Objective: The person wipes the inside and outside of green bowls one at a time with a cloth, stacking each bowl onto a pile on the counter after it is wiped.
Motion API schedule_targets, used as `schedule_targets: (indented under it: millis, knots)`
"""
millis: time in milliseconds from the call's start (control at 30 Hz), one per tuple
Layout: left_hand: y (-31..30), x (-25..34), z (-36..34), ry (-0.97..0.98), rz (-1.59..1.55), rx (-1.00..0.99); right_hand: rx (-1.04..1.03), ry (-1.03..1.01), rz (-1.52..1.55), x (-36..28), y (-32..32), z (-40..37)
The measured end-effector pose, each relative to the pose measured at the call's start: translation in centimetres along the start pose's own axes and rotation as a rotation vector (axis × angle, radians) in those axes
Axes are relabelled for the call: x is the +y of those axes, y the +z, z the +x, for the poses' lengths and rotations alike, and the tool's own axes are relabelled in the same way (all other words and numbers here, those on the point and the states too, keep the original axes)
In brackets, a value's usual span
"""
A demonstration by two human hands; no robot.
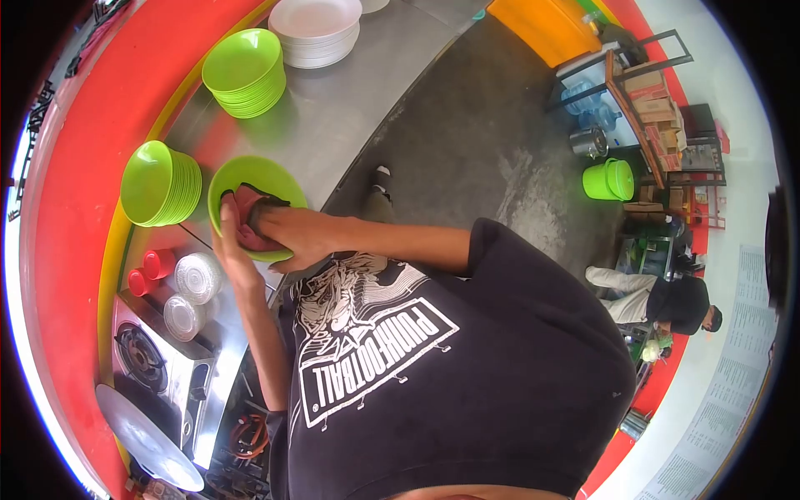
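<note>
A bright green bowl is tilted over the edge of the metal counter. My left hand is closed on its near-left side, a finger or thumb reaching inside against the cloth. Inside the bowl, my right hand presses a reddish-brown cloth with a dark edge; its fingertips are partly hidden by the cloth. Close by stand two stacks of similar bowls, one upright stack and one leaning stack.
White plates are stacked on the counter. Red cups, clear lids, a gas stove and a large wok are to my left. A person, a green bucket and shelves stand across the floor.
</note>
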State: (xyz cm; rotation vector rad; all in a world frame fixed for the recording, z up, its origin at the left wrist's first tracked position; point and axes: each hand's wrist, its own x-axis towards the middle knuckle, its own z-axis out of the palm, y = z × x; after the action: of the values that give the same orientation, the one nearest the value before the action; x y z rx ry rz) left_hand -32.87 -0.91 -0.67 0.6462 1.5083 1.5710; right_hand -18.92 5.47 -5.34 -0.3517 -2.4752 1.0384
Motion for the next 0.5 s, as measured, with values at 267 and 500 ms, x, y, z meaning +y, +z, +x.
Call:
schedule_targets:
  millis: [267,500]
  knots:
    - [-0.2,0.2,1.4,-0.061,-0.179,0.007,0.068,0.075,-0.146,0.1,-0.5,0.5]
    - [-0.6,0.6,2.1,-0.047,-0.226,-0.077,0.115,-0.009,0.027,-2.7,-2.1,0.8]
